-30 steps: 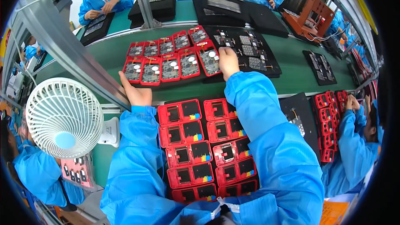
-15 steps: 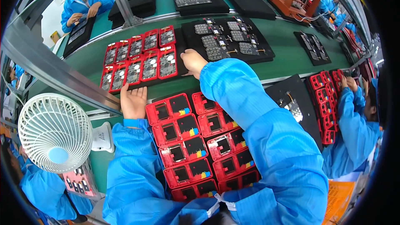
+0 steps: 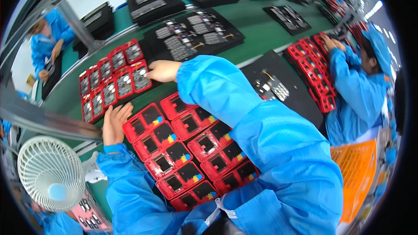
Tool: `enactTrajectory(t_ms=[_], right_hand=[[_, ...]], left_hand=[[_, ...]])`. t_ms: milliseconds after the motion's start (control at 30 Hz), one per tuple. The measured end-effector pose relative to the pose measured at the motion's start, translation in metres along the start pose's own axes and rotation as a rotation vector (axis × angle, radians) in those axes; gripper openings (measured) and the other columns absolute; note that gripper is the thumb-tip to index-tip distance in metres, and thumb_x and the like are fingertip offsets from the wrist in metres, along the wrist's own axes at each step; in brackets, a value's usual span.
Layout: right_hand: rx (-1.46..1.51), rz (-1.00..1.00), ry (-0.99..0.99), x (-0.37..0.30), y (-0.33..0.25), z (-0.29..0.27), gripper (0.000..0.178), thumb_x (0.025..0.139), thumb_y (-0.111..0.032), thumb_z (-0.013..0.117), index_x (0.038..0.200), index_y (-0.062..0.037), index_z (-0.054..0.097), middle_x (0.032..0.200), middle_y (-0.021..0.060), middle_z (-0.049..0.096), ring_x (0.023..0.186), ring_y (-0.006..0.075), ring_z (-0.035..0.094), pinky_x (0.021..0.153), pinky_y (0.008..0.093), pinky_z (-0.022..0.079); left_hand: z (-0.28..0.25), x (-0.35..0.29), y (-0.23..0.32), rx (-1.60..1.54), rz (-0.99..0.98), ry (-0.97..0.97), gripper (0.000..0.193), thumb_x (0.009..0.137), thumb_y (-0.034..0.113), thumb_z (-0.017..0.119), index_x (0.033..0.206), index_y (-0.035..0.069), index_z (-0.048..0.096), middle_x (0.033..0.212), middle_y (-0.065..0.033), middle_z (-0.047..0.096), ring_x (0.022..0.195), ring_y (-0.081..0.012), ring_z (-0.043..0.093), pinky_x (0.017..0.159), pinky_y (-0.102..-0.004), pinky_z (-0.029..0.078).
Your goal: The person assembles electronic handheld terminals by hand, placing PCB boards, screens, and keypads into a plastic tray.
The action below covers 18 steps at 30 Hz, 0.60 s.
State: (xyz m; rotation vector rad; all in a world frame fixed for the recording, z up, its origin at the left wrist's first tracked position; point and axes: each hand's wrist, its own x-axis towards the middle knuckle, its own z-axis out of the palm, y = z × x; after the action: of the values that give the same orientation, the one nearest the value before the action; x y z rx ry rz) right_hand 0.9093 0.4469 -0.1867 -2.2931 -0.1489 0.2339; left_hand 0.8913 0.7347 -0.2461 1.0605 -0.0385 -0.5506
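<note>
Red phone cases [image 3: 109, 92] holding grey circuit boards stand in two rows on the green bench, ahead of me to the left. My right hand [image 3: 164, 70] is at their right edge, fingers curled, fingertips against the last case; anything in its grasp is hidden. At the near edge of these cases my left hand [image 3: 115, 122] has its fingers stretched out and holds nothing. Close to my body, under my right arm, lies a second set of red cases [image 3: 162, 153], with black panels and blue and yellow pieces. My right sleeve hides some of them.
A black board [image 3: 237, 39] with keypad circuit boards lies beyond my right hand. Another black board [image 3: 300, 93] is to the right, near a co-worker [image 3: 359, 82] handling red cases. A white fan [image 3: 51, 174] and a metal post [image 3: 48, 119] stand left. An orange crate [image 3: 355, 178] sits lower right.
The whole view has swung, shifting the bench leftward and tilting it. My left hand has turned from palm up onto its side. My right hand has come up against the last case.
</note>
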Motion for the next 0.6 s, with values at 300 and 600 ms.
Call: enactTrajectory(t_ms=[300, 600], right_hand=[[-0.611, 0.124, 0.309, -0.245, 0.028, -0.117, 0.041, 0.095, -0.03, 0.058, 0.123, 0.0005, 0.06, 0.117, 0.0215, 0.064, 0.11, 0.0375, 0.059, 0.095, 0.0415, 0.048], [-0.371, 0.387, 0.784, -0.355, 0.12, -0.068, 0.04, 0.073, -0.025, 0.078, 0.101, -0.0038, 0.059, 0.103, 0.0188, 0.063, 0.098, 0.0351, 0.063, 0.083, 0.0432, 0.051]], left_hand=[[-0.005, 0.002, -0.009, 0.298, 0.054, -0.071, 0.051, 0.104, 0.036, 0.041, 0.127, -0.008, 0.053, 0.13, -0.0248, 0.057, 0.126, -0.033, 0.053, 0.11, -0.0408, 0.039], [0.029, -0.03, 0.008, 0.377, 0.199, -0.072, 0.052, 0.105, 0.039, 0.038, 0.135, -0.001, 0.05, 0.137, -0.0197, 0.054, 0.13, -0.0294, 0.05, 0.111, -0.0398, 0.034]])
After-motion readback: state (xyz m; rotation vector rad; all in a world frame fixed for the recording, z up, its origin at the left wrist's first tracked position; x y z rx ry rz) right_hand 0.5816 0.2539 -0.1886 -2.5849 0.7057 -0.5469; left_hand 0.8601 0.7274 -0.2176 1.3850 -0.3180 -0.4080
